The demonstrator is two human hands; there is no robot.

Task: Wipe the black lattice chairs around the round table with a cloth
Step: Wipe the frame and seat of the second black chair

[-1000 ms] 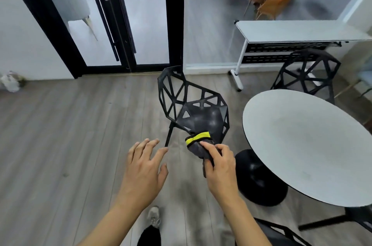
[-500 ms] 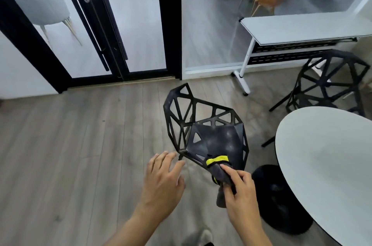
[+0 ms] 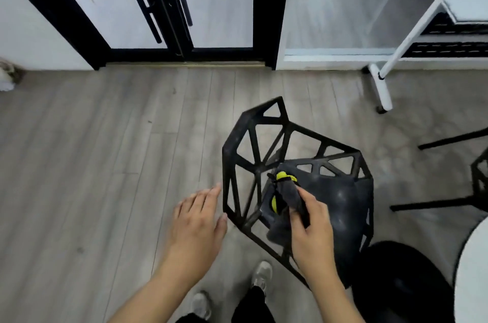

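Right hand (image 3: 310, 230) grips the dark cloth (image 3: 286, 198) over the black lattice chair (image 3: 340, 198) seat, cloth's length pointing away toward the backrest; left hand (image 3: 196, 225) hovers flat, fingers extended, beside the chair's left rim.

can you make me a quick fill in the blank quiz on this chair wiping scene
1. The right hand grips a dark cloth with a ____ trim.
2. The left hand is open and holds ____.
3. The cloth is over the seat of the black lattice ____.
4. The floor is made of grey ____ planks.

Missing words: yellow; nothing; chair; wood
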